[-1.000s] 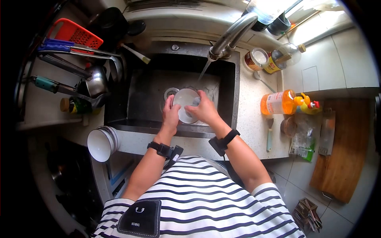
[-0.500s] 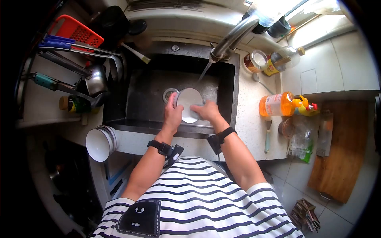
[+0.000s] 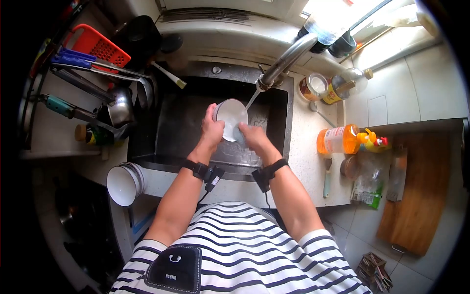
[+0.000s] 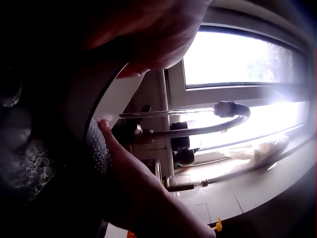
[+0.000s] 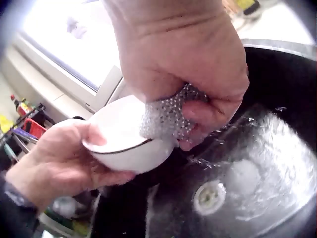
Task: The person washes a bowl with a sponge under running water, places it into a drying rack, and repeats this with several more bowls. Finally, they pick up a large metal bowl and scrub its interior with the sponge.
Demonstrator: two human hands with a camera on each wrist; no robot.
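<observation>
A white bowl (image 3: 230,116) with a dark rim line is held tilted over the black sink (image 3: 178,115). My left hand (image 3: 212,132) grips its left side, thumb at the inside and fingers beneath. In my right hand (image 3: 254,137) is a grey, dotted scrubbing cloth (image 5: 171,118), pinched over the bowl's rim against the inside and outside. Water (image 3: 251,101) runs from the tap (image 3: 293,51) towards the bowl. The right wrist view shows the wet sink floor and the drain (image 5: 209,197) below the hands.
Several stacked bowls (image 3: 125,185) lean at the counter's front left edge. Ladles and a metal pot (image 3: 121,107) crowd the left side. On the right counter are an orange soap bottle (image 3: 338,139), a brush (image 3: 327,177) and a spoon (image 3: 320,112). A cutting board (image 3: 416,196) stands farther right.
Both hands and the bowl have moved away from the body, nearer the running water. The bowl is tilted differently, and the right hand with the cloth has shifted along its rim.
</observation>
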